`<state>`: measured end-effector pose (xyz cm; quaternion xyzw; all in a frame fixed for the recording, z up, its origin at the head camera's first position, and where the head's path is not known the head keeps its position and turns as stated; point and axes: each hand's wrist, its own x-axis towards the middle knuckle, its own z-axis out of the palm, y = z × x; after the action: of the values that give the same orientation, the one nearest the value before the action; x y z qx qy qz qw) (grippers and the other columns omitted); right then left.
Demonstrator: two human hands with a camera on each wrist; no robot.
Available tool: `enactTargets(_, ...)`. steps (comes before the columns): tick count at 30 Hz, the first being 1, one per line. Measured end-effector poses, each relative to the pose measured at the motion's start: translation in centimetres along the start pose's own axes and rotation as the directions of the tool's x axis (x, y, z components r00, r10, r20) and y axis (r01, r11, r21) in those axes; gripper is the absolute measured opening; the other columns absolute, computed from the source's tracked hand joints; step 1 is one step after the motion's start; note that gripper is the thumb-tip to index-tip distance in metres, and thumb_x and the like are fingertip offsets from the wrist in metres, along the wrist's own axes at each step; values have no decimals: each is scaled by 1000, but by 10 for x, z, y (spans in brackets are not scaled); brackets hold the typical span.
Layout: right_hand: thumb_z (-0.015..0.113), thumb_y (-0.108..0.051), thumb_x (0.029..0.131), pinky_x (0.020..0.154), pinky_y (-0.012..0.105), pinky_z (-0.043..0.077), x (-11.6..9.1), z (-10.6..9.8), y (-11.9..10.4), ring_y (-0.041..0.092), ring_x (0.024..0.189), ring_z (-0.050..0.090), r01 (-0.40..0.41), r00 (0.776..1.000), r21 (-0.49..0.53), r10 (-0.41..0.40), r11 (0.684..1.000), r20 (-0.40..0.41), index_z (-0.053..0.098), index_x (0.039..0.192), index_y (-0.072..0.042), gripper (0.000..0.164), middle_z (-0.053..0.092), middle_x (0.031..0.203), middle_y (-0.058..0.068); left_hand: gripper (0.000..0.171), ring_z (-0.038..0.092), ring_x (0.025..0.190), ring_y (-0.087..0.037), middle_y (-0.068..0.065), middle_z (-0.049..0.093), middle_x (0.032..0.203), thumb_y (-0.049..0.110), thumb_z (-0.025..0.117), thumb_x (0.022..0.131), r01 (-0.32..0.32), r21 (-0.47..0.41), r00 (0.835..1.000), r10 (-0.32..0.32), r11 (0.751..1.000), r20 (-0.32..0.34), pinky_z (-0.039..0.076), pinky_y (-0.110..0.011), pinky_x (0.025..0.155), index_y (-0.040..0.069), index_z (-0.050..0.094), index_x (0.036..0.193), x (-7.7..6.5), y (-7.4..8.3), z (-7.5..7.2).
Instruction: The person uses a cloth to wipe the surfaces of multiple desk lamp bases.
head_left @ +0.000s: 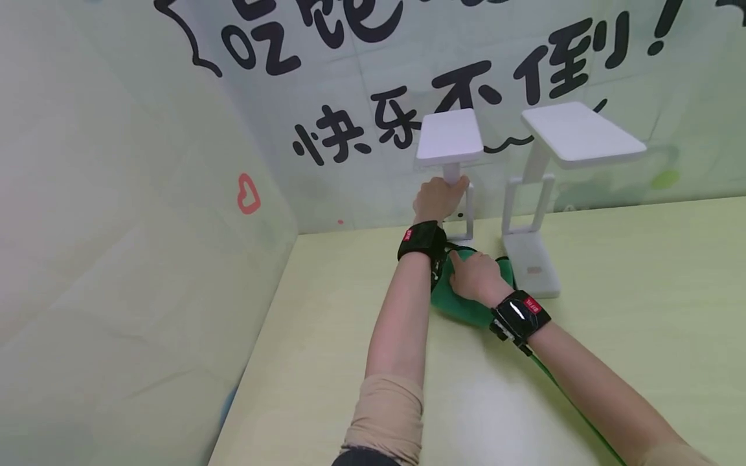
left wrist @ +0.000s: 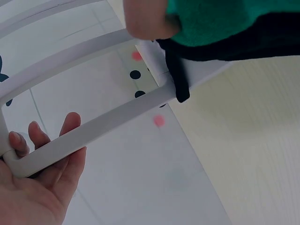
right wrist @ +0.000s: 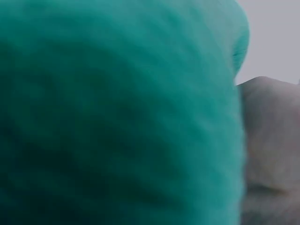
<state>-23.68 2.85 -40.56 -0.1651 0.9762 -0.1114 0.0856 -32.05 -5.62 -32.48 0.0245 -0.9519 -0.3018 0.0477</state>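
The pale yellow table [head_left: 641, 323] reaches to the back wall [head_left: 361, 194], which carries big black characters [head_left: 460, 74] and, low on the right, a light green spot [head_left: 666, 179]. On the left wall [head_left: 146, 226] there is a red heart [head_left: 241, 199]. At the right, a white lamp [head_left: 536, 162] stands on the table. A patch [head_left: 228, 406] beside the table's left edge seems blue, but I cannot tell what it is.

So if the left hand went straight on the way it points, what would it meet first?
Probably the wall, behind the lamp that the left hand holds; how near it is stays unclear.
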Motion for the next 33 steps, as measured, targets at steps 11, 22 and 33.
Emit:
enactTargets(11,42,-24,97,74,56,48,17,-4,10,56,108,48,-5,999,91,9,996,-40,30,146,-1,55,42,120,46,48,59,66,-18,-3,60,72,53,42,93,4,7,1000,-4,1000,-6,43,-31,59,9,61,91,2,0,2)
enactTargets(22,46,-23,95,57,38,43,3,-7,1,38,75,57,14,1000,41,-15,999,22,31,145,-2,57,55,83,29,49,59,70,-19,-3,61,77,55,41,93,4,23,1000,-4,1000,-2,43,-32,61,9,61,92,5,-2,3)
enactTargets(33,41,-21,98,73,51,51,-6,4,-3,49,103,53,-10,1000,-17,10,1000,-8,37,144,-6,48,47,116,41,48,57,66,-18,-2,59,72,55,41,93,-12,13,1000,12,1000,14,40,-31,59,11,59,86,7,-3,4)
